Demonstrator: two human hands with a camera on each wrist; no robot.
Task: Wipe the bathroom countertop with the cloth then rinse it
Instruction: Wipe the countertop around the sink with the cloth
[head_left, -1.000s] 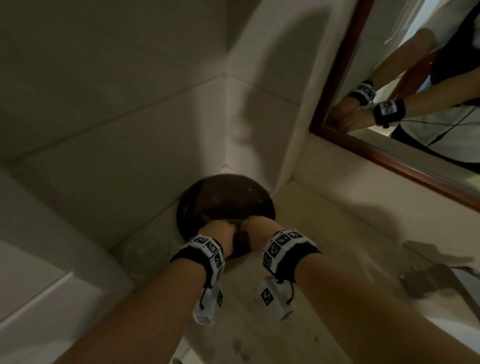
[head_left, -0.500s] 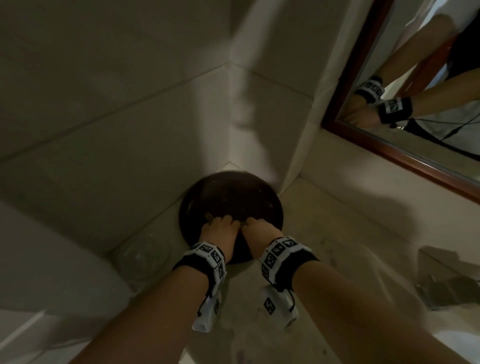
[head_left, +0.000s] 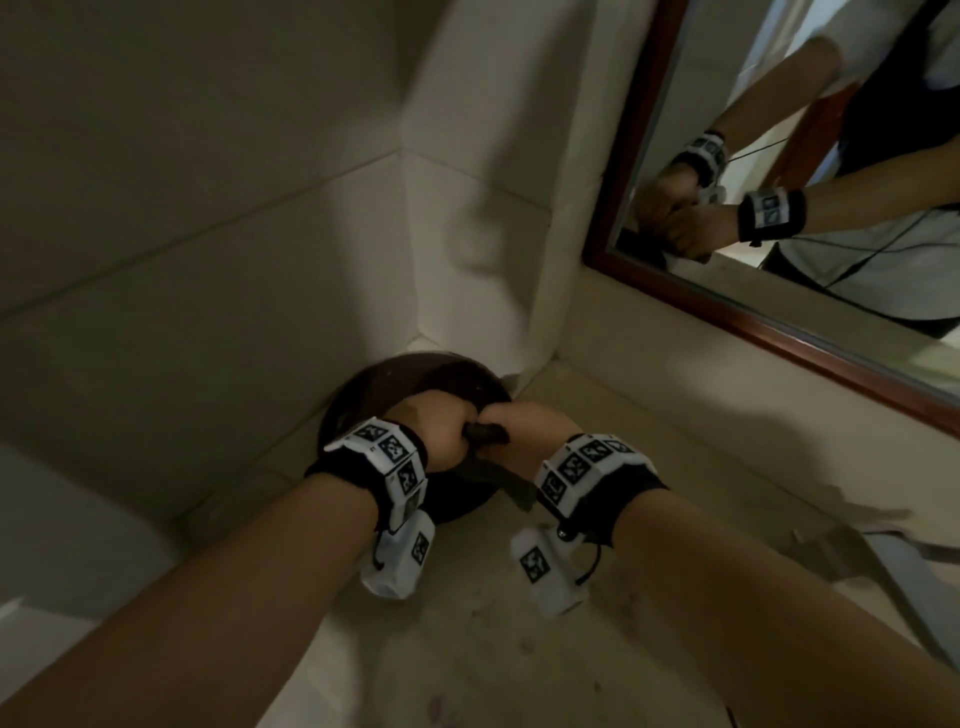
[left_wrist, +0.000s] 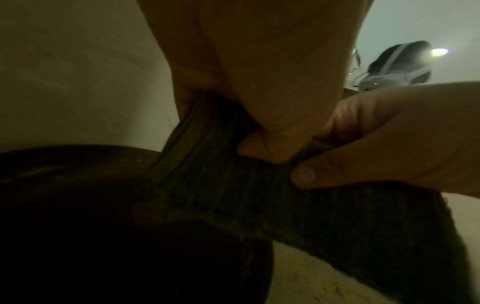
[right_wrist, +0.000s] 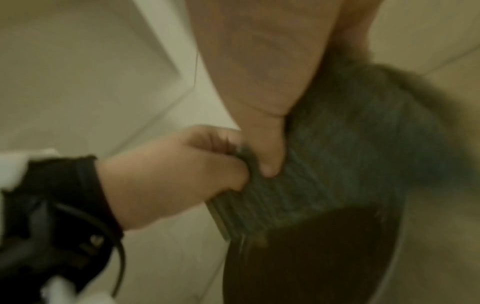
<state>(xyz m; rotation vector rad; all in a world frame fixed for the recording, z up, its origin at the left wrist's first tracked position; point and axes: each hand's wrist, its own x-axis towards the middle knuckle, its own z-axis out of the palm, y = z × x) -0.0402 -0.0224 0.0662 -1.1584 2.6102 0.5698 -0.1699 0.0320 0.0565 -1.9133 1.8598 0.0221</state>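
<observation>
both hands together: left hand (head_left: 441, 434) and right hand (head_left: 524, 434) clamped on dark cloth (left_wrist: 259, 195) over brown bowl (head_left: 395, 384), far corner. step looks like wringing or gathering cloth; next: spread it, wipe countertop (head_left: 519, 649).

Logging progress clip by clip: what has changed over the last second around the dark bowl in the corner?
Both hands have lifted slightly over the dark bowl; the cloth, barely visible before, now shows bunched between them, left hand and right hand gripping it side by side. The camera shifted, showing more of the mirror. The bowl stays in its corner of the countertop.
</observation>
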